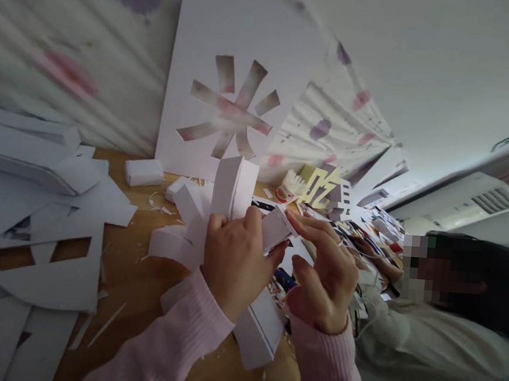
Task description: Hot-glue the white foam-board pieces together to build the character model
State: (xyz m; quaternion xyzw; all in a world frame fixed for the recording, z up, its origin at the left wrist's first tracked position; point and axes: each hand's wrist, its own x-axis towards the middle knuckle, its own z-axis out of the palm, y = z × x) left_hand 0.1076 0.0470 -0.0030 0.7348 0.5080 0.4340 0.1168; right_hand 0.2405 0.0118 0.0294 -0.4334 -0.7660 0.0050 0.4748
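A white foam-board shape with thick, box-like arms is in the middle of the head view. My left hand is closed around it, thumb towards the right. One short boxy end sticks out past that thumb. My right hand touches this end's upper edge with a stretched finger, its thumb held apart. Other white arms show to the left, and a white box-like piece lies below; whether it joins the shape is hidden by my left hand.
White board offcuts pile up at left. A small white block lies on the wooden table. Behind leans a white board with a star-like cut-out. Pale yellow cut shapes stand farther back. Another person sits close at right.
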